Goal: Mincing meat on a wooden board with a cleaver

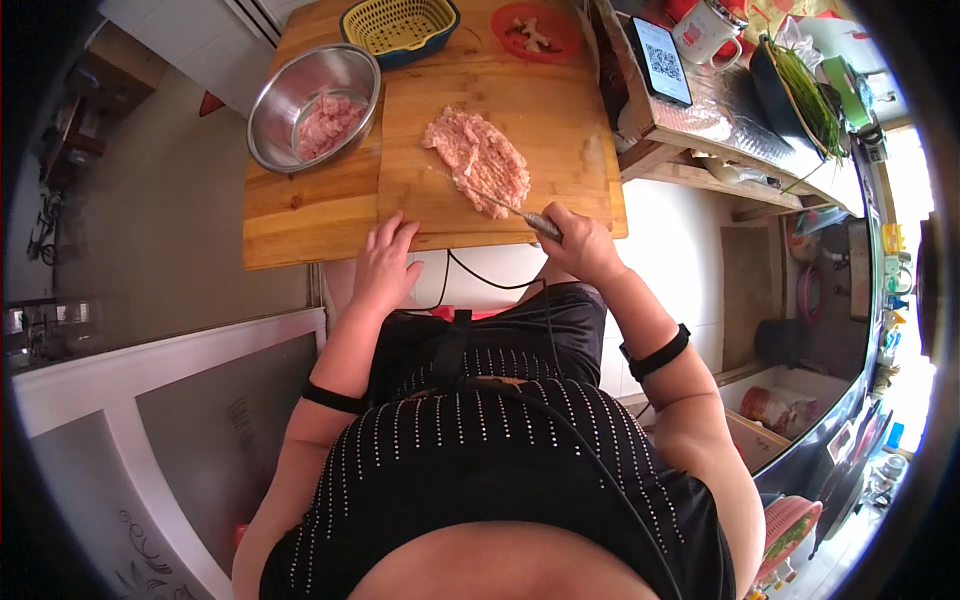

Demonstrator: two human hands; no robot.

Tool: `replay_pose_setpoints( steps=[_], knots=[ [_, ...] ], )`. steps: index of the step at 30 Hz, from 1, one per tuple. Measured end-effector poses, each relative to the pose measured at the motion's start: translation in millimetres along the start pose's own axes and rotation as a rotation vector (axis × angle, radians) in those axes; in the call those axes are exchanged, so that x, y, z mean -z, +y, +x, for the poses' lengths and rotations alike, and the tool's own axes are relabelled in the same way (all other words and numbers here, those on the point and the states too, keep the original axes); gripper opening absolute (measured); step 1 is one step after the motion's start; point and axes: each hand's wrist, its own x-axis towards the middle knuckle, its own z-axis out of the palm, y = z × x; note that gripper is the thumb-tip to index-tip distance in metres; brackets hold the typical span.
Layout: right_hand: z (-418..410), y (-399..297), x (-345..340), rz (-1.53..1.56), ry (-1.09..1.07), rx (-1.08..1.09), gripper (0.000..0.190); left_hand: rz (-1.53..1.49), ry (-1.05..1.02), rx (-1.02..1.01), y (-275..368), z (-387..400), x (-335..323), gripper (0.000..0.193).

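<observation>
My right hand grips the wrapped handle of a knife. Its blade, seen almost edge-on, lies along the near side of a flattened mass of minced meat. The mince rests on a wooden cutting board. At the board's near left edge, my left hand rests its fingertips on the wood, holding nothing. To the left stands a steel bowl, tilted in view, with more minced meat inside.
A yellow basket set in a blue one and a red plate with ginger root sit at the back. On the right-hand shelf are a phone, a mug and a bowl of green stalks. A black cable hangs below the board.
</observation>
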Motion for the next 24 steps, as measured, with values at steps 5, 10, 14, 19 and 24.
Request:
replay_pose_setpoints(
  steps=[5, 10, 14, 19, 24],
  knots=[
    [-15, 15, 1, -0.099, -0.028, 0.076, 0.021, -0.015, -0.045, 0.015, 0, 1, 2, 0.061],
    [-27, 33, 13, -0.223, -0.114, 0.118, 0.027, 0.023, -0.016, 0.004, 0, 1, -1, 0.061],
    [-29, 46, 16, -0.318, -0.135, 0.147, 0.028, 0.025, -0.018, 0.007, -1, 1, -1, 0.061],
    [-12, 59, 12, -0.376, -0.058, 0.146, 0.027, 0.028, -0.034, 0.009, -1, 2, -1, 0.061],
    [19, 51, 9, -0.324, 0.034, 0.187, 0.024, 0.003, -0.082, 0.043, -1, 2, 0, 0.062]
  ],
)
